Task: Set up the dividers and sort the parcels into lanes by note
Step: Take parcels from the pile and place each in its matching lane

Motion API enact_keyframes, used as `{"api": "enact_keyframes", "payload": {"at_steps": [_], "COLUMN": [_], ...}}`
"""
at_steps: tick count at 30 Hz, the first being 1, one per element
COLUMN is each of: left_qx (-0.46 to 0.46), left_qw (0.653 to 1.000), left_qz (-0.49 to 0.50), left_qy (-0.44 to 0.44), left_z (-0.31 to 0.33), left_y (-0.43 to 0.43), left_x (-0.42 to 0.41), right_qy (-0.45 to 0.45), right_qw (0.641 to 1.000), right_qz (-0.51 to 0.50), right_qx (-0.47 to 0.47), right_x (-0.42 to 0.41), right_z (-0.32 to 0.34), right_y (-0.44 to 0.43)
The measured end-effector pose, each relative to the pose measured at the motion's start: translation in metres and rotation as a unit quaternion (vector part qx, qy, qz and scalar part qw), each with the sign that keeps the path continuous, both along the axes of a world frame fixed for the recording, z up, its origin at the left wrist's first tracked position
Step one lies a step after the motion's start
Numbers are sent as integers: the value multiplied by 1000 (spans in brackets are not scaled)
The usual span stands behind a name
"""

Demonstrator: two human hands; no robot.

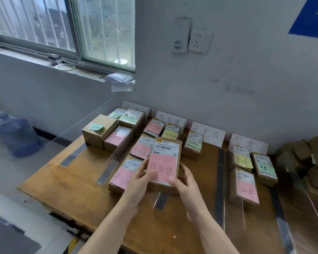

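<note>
Both hands hold a brown parcel with a pink note [164, 162] above the wooden table [77, 195]. My left hand [139, 178] grips its left edge and my right hand [184, 182] grips its lower right corner. Clear upright dividers [121, 143] split the table into lanes, each headed by a white label card [171, 120] against the wall. Parcels with pink, green and yellow notes lie in the lanes: one pink-note parcel [124, 173] sits just left of the held one, and another [245, 186] lies in the right lane.
A heap of unsorted brown parcels [305, 162] lies at the table's right end. A blue water jug [15, 134] stands on the floor at left. Window sill with a small packet [118, 78] runs above the back left lane.
</note>
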State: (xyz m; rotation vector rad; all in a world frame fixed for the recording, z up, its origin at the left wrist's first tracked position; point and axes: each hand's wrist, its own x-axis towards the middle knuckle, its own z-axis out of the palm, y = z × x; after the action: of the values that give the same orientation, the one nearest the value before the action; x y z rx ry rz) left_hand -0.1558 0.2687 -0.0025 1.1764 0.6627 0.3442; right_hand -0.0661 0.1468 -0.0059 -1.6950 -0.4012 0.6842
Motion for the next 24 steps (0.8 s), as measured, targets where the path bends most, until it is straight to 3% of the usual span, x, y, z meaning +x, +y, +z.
{"api": "enact_keyframes", "payload": {"at_steps": [9, 17, 21, 24], "left_qx": [31, 54, 235, 399], "left_qw": [997, 986, 955, 882], "left_qz": [68, 131, 56, -71], "left_qy": [32, 86, 173, 239], "left_z": [-10, -38, -64, -78], "left_y": [20, 53, 79, 95], "left_x": [-45, -55, -55, -56], "right_qy": [33, 69, 119, 138], "right_qw": [999, 997, 989, 983], "right_qz": [26, -28, -68, -105], "right_qx": [3, -30, -47, -58], "right_x": [-41, -63, -77, -89], "right_z": [-16, -34, -45, -49], "right_y": [30, 39, 47, 54]}}
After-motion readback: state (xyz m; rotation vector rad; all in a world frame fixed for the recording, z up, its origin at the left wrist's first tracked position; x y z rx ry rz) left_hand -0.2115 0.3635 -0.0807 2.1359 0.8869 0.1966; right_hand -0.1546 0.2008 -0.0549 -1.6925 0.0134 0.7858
